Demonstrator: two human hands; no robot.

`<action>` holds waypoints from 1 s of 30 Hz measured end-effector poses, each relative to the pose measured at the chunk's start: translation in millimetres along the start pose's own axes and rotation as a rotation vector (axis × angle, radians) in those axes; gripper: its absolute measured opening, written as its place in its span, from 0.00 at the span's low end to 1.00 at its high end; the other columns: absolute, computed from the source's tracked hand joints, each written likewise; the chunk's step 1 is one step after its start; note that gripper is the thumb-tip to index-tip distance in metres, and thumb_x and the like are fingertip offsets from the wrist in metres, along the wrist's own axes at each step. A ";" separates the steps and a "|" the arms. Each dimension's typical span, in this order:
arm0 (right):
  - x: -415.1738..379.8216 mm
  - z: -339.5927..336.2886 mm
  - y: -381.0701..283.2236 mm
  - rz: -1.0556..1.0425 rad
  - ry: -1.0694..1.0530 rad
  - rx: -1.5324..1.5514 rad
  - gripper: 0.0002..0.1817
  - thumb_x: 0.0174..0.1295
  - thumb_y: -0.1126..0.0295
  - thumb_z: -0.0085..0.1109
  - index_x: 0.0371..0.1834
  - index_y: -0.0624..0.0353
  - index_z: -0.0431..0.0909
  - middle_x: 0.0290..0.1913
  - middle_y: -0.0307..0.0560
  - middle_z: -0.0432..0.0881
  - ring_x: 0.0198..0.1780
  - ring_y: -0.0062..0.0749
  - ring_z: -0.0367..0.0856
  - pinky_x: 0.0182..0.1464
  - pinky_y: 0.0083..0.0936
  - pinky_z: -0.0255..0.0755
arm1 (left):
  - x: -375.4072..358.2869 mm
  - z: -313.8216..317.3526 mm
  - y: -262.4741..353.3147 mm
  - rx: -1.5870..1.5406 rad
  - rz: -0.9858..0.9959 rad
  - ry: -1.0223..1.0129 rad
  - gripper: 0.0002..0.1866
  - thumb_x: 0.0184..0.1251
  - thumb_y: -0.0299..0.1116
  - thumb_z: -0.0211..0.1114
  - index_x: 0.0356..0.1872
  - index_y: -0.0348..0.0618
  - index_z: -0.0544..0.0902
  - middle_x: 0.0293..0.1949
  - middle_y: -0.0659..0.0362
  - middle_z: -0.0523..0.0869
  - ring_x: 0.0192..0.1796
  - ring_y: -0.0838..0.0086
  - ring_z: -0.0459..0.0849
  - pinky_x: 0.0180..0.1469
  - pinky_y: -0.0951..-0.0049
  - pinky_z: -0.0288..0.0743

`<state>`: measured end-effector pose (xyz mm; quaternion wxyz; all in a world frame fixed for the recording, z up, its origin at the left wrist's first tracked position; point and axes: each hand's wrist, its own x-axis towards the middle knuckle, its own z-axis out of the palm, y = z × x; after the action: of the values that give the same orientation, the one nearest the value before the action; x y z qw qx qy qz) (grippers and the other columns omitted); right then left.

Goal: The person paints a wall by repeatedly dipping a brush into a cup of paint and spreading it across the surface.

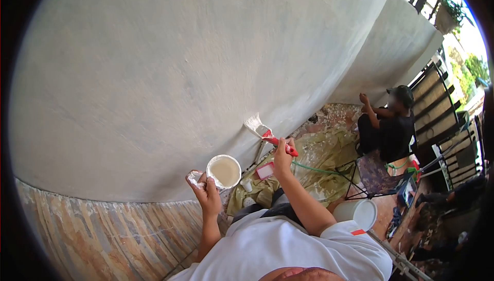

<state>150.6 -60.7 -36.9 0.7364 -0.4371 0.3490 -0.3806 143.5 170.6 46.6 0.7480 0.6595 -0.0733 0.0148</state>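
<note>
My right hand (282, 158) is wrapped round the red handle of a paintbrush (267, 135). Pale paint coats the brush's bristles, which overlap the grey-white wall (170, 85) in this view. In my left hand (207, 192) is a white tub (224, 172), gripped at its near side with the thumb by the rim. Cream-coloured paint shows inside the tub. White smears cover the fingers of my left hand, and something whitish lies against them.
A person (387, 124) in dark clothes crouches by the wall's far end. A paint-spotted drop cloth (314, 162) covers the ground, with a pink-and-white tray (265, 170) on it. A white bucket (364, 214) and a folding chair (374, 173) stand to the right. Striped tiles (103, 229) lie at left.
</note>
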 end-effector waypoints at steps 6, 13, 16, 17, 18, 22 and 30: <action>-9.9 48.5 -141.5 -0.095 -0.138 0.065 0.11 0.64 0.65 0.53 0.26 0.53 0.63 0.23 0.36 0.68 0.20 0.18 0.65 0.25 0.18 0.58 | -9.8 -5.8 -3.4 -0.031 -0.040 0.036 0.14 0.68 0.24 0.47 0.51 0.44 0.56 0.32 0.63 0.70 0.26 0.88 0.63 0.23 0.87 0.58; -36.3 112.0 -245.2 -0.542 -0.344 0.407 0.15 0.66 0.64 0.53 0.25 0.54 0.60 0.20 0.36 0.67 0.19 0.18 0.64 0.25 0.18 0.57 | -9.0 -9.4 -10.8 -0.057 -0.042 0.051 0.19 0.67 0.25 0.49 0.57 0.45 0.57 0.36 0.63 0.76 0.24 0.89 0.64 0.20 0.87 0.57; -19.8 91.9 -157.6 -0.346 -0.241 0.237 0.16 0.67 0.63 0.54 0.25 0.52 0.60 0.19 0.35 0.65 0.18 0.16 0.62 0.23 0.17 0.55 | -7.6 -7.6 -7.4 -0.082 -0.066 0.056 0.17 0.67 0.25 0.48 0.55 0.46 0.57 0.36 0.63 0.76 0.25 0.89 0.64 0.20 0.87 0.56; -20.0 77.1 -128.7 -0.332 -0.175 0.190 0.16 0.67 0.63 0.54 0.25 0.51 0.60 0.19 0.34 0.65 0.18 0.16 0.61 0.22 0.16 0.55 | -7.5 -8.2 -7.7 -0.093 -0.063 0.052 0.17 0.67 0.25 0.48 0.55 0.46 0.57 0.36 0.63 0.76 0.25 0.89 0.64 0.20 0.87 0.56; -13.7 55.8 -92.9 -0.311 -0.102 0.086 0.15 0.66 0.64 0.54 0.24 0.51 0.60 0.19 0.34 0.64 0.19 0.15 0.61 0.23 0.16 0.56 | -6.6 -10.8 -8.1 -0.085 -0.042 0.036 0.16 0.67 0.24 0.48 0.54 0.46 0.57 0.35 0.63 0.73 0.25 0.88 0.64 0.20 0.87 0.56; -1.7 -14.9 8.6 -0.209 0.035 -0.254 0.13 0.64 0.68 0.53 0.23 0.54 0.62 0.20 0.32 0.64 0.22 0.14 0.60 0.23 0.18 0.55 | -6.3 -18.0 -12.0 -0.041 0.013 0.039 0.15 0.67 0.24 0.47 0.52 0.44 0.58 0.34 0.63 0.70 0.27 0.87 0.64 0.21 0.86 0.56; -31.7 75.3 -221.7 -0.346 -0.281 0.406 0.14 0.68 0.62 0.50 0.28 0.52 0.60 0.18 0.31 0.62 0.17 0.14 0.62 0.18 0.17 0.55 | 0.1 -28.0 -47.2 0.215 -0.117 0.025 0.24 0.71 0.37 0.51 0.64 0.39 0.60 0.43 0.59 0.77 0.35 0.81 0.72 0.31 0.83 0.63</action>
<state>142.9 -77.5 198.7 0.7739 -0.3824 0.0806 -0.4983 151.7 192.2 -3.2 0.6733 0.7389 -0.0234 -0.0130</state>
